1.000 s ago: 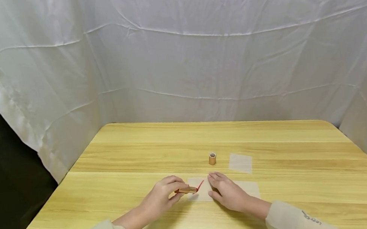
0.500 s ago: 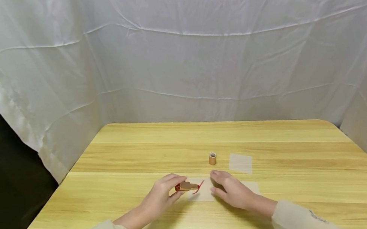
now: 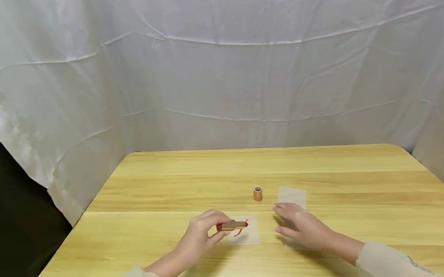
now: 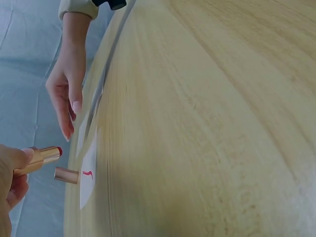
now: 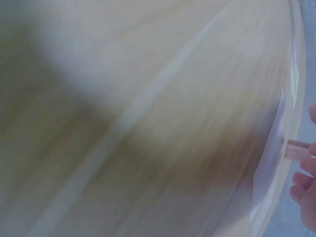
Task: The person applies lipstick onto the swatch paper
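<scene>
In the head view my left hand (image 3: 200, 237) pinches an uncapped lipstick (image 3: 232, 225) between thumb and fingers, its red tip pointing right. The lipstick lies over a small white paper (image 3: 253, 238) that bears a thin red stroke; the left wrist view shows this red mark (image 4: 88, 173) too. To the right, my right hand (image 3: 308, 230) has its fingers relaxed and holds nothing. It is over a second paper (image 5: 269, 158), which it mostly hides in the head view. Beyond both hands the lipstick's cap (image 3: 257, 193) stands upright on the table.
A third white paper (image 3: 292, 196) lies behind the right hand's fingers, to the right of the cap. The wood-grain table (image 3: 160, 177) reaches back to pale hanging cloth (image 3: 215, 75). Something black (image 3: 5, 218) shows at the far left.
My right hand has left the edge of the marked paper and moved right, over the second paper. The lipstick has tipped flatter and shifted slightly right in my left hand.
</scene>
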### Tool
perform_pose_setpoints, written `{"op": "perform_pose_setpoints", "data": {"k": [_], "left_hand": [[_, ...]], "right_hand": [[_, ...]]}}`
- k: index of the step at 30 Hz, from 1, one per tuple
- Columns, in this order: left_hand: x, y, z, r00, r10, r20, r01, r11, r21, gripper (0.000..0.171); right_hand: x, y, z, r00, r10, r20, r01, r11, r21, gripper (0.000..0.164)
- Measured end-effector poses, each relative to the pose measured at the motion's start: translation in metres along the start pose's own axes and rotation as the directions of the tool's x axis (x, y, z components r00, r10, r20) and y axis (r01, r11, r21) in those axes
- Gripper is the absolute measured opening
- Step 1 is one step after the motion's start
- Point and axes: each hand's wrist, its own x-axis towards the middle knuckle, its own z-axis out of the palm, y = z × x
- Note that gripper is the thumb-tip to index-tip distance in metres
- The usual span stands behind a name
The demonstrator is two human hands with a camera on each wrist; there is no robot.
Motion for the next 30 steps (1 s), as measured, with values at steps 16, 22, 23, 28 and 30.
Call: {"op": "perform_pose_setpoints", "data": {"k": [16,22,23,28,30], "left_hand": [[0.008,0.002,0.004,0.998,-0.057,0.003,0.057,0.998,0.017,0.029],[0.013,0.004,0.009,0.996,-0.084,-0.020,0.084,0.996,0.030,0.034],[0.014,0.004,0.010,0.996,-0.088,-0.026,0.089,0.996,0.023,0.033],[0.019,0.007,0.015,0.995,-0.089,-0.043,0.089,0.996,-0.016,0.027],[0.021,0.007,0.017,0.995,-0.085,-0.043,0.084,0.996,-0.036,0.025]], "right_hand": [[-0.032,0.022,-0.023,0.998,0.056,0.015,-0.055,0.997,-0.056,0.060],[-0.039,0.026,-0.028,0.997,0.060,0.050,-0.057,0.997,-0.057,0.063],[-0.040,0.027,-0.029,0.997,0.059,0.056,-0.056,0.997,-0.061,0.064],[-0.044,0.029,-0.034,0.994,0.043,0.097,-0.038,0.998,-0.059,0.068],[-0.045,0.030,-0.035,0.993,0.038,0.112,-0.032,0.998,-0.049,0.070]]}}
